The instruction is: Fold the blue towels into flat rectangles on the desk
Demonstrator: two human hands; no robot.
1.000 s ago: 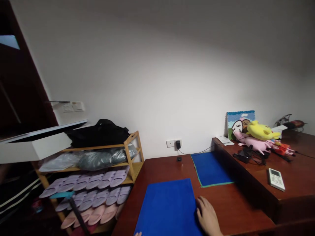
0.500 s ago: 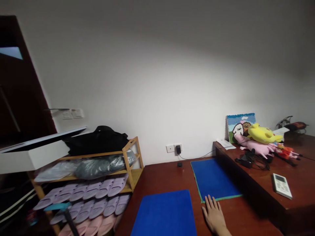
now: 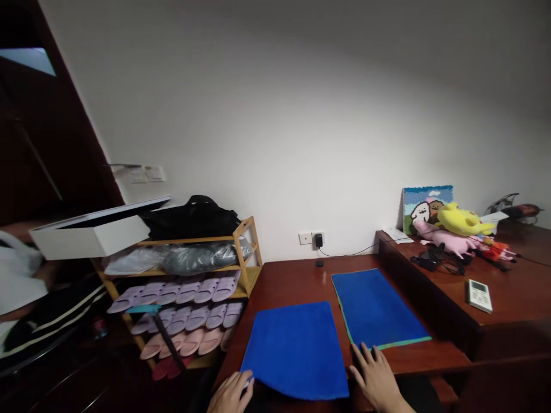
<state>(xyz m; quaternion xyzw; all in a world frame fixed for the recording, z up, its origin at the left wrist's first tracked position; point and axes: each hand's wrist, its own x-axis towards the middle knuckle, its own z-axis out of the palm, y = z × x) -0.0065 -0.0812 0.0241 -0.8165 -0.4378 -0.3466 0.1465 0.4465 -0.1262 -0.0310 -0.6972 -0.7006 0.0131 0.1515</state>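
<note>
Two blue cloths lie side by side on a reddish-brown wooden table. At the front left corner of the left blue cloth (image 3: 297,350), my left hand (image 3: 232,393) has its fingers curled and closed on the cloth; a small pale bit shows at the fingertips. The front edge of that cloth curves between its corners. My right hand (image 3: 377,376) is open, fingers spread, palm down by the table's front. Its fingertips reach the front left corner of the right blue cloth (image 3: 379,310), which has a green edge.
A raised wooden surface (image 3: 512,287) on the right holds a white remote (image 3: 479,295), plush toys (image 3: 460,221) and dark cables. Left stands a shoe rack (image 3: 247,281) with slippers, a black bag (image 3: 193,218) and an open white box (image 3: 94,238). A plug (image 3: 318,241) sits in the wall.
My left hand has come into view at the left cloth's front corner. The view has tilted down, showing the cloth's front edge. My right hand remains by the right cloth's corner.
</note>
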